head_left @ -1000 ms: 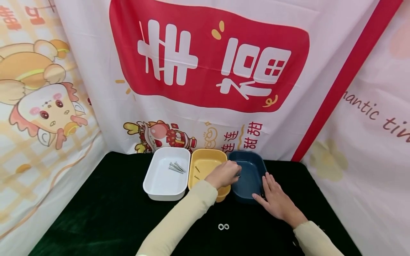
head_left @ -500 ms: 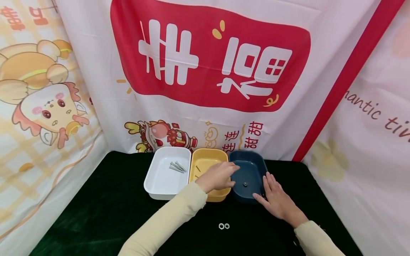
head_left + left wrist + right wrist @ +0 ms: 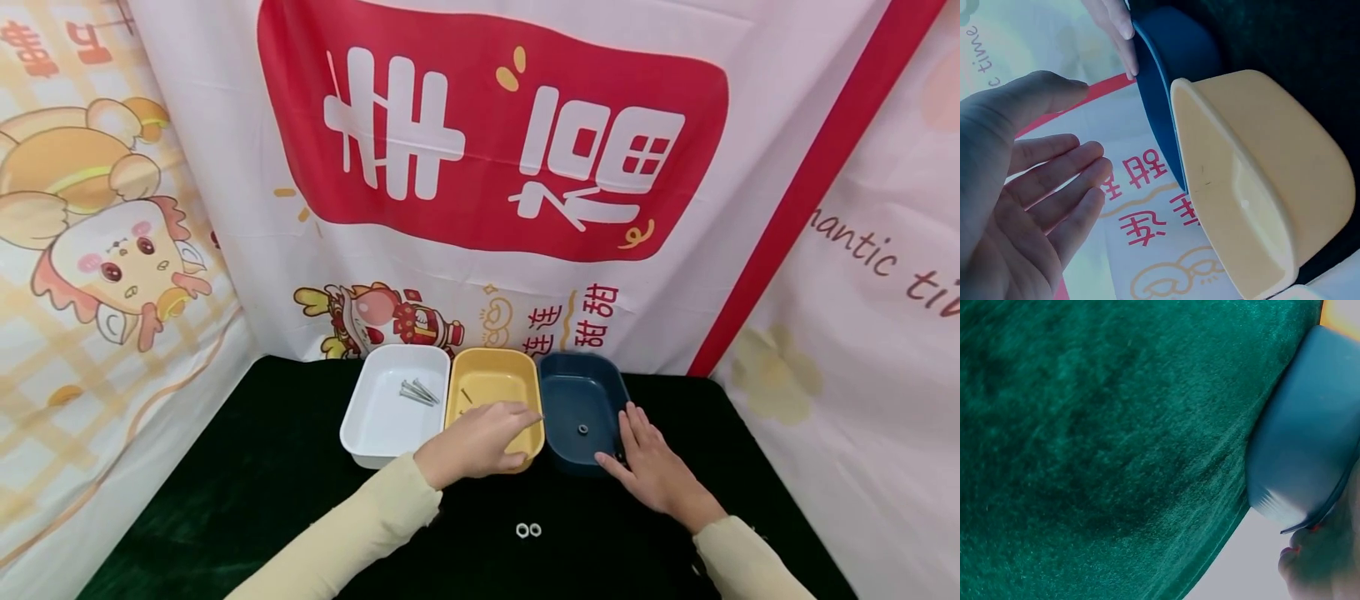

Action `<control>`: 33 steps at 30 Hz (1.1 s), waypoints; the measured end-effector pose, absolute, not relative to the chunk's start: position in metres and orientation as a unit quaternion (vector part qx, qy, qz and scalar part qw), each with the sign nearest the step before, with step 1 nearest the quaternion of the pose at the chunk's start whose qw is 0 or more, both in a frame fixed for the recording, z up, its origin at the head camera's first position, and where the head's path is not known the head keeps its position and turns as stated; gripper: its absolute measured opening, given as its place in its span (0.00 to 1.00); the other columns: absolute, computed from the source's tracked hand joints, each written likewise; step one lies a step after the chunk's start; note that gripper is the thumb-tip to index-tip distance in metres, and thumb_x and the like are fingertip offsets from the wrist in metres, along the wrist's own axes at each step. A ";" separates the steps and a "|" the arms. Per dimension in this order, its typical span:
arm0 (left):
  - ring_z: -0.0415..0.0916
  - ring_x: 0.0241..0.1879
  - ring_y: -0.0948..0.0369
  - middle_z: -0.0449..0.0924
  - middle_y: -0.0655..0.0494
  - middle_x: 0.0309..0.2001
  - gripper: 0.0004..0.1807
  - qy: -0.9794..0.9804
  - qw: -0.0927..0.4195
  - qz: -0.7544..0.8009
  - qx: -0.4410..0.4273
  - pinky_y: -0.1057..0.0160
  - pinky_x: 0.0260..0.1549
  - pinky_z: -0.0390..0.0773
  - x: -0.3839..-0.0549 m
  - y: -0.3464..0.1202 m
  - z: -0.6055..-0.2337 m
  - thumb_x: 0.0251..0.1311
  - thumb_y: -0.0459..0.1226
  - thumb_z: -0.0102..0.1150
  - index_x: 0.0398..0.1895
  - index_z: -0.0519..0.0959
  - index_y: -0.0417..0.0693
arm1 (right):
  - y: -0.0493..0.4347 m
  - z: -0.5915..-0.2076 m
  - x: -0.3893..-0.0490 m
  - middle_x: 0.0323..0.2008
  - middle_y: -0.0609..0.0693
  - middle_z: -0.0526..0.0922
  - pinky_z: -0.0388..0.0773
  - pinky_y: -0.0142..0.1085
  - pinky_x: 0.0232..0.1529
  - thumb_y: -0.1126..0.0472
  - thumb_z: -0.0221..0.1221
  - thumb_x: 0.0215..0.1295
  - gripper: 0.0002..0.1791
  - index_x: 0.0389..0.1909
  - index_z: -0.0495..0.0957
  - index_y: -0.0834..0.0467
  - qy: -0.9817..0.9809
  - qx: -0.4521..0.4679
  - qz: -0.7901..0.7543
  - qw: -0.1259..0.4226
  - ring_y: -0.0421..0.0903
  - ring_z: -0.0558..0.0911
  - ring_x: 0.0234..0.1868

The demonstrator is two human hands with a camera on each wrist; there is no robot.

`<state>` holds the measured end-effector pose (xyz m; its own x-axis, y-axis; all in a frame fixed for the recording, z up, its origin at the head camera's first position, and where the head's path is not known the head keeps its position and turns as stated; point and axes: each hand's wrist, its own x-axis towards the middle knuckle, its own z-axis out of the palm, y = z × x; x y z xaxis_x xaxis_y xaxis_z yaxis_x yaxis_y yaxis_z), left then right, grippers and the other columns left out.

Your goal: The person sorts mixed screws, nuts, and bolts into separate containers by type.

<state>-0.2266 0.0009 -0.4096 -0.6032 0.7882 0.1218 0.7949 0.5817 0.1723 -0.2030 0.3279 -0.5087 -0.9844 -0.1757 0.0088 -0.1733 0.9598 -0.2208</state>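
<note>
My left hand (image 3: 476,440) hovers over the front of the yellow tray (image 3: 498,357), fingers extended and holding nothing; in the left wrist view its palm (image 3: 1016,244) and loose fingers show beside the tray. Inside the blue tray (image 3: 592,392) lies one dark nut (image 3: 582,429). My right hand (image 3: 660,471) rests against that tray's right rim, fingers straight along the edge and thumb at the front corner. Two silvery nuts, a left one (image 3: 522,531) and a right one (image 3: 535,530), lie side by side on the dark green cloth in front of the trays.
At the left of the row, a white tray (image 3: 367,425) holds several long screws (image 3: 420,392). A small brass-coloured screw (image 3: 467,396) shows in the yellow tray, partly screened by the left hand. A printed curtain (image 3: 480,292) hangs right behind the trays.
My left hand has let go of the nut, which now lies in the blue tray. It has opened and drawn back left and nearer. The right hand stays at the rim.
</note>
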 end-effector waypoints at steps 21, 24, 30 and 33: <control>0.81 0.56 0.69 0.84 0.58 0.61 0.30 -0.874 -0.069 -0.138 -0.460 0.68 0.56 0.84 -0.187 -0.019 -0.461 0.62 0.42 0.75 0.67 0.80 0.47 | 0.329 -0.509 -0.204 0.86 0.67 0.42 0.50 0.68 0.81 0.20 0.40 0.72 0.62 0.84 0.46 0.68 0.990 -0.088 -0.114 0.008 0.68 0.46 0.85; 0.82 0.55 0.69 0.84 0.58 0.60 0.29 -0.878 -0.086 -0.135 -0.452 0.68 0.53 0.85 -0.184 -0.017 -0.474 0.61 0.44 0.76 0.66 0.81 0.48 | 0.328 -0.508 -0.203 0.86 0.66 0.41 0.50 0.67 0.82 0.21 0.41 0.73 0.60 0.84 0.46 0.68 0.990 -0.086 -0.113 0.008 0.68 0.46 0.85; 0.82 0.47 0.70 0.85 0.62 0.51 0.24 -0.882 -0.090 -0.126 -0.445 0.70 0.43 0.84 -0.182 -0.010 -0.494 0.58 0.45 0.78 0.58 0.84 0.52 | 0.327 -0.507 -0.203 0.85 0.67 0.42 0.50 0.67 0.82 0.27 0.46 0.76 0.57 0.83 0.47 0.68 0.990 -0.085 -0.115 0.007 0.69 0.46 0.85; 0.79 0.43 0.71 0.83 0.65 0.47 0.21 -0.885 -0.089 -0.124 -0.440 0.71 0.39 0.82 -0.182 -0.006 -0.501 0.57 0.45 0.78 0.53 0.85 0.55 | 0.327 -0.508 -0.203 0.85 0.67 0.42 0.50 0.67 0.81 0.27 0.47 0.76 0.57 0.83 0.47 0.68 0.990 -0.085 -0.115 0.009 0.68 0.46 0.85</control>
<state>-0.1823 -0.0061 -0.5015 -0.5963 0.8014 -0.0478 0.7576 0.5814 0.2967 -0.2033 0.3271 -0.5078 -0.9853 -0.1706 0.0017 -0.1665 0.9592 -0.2285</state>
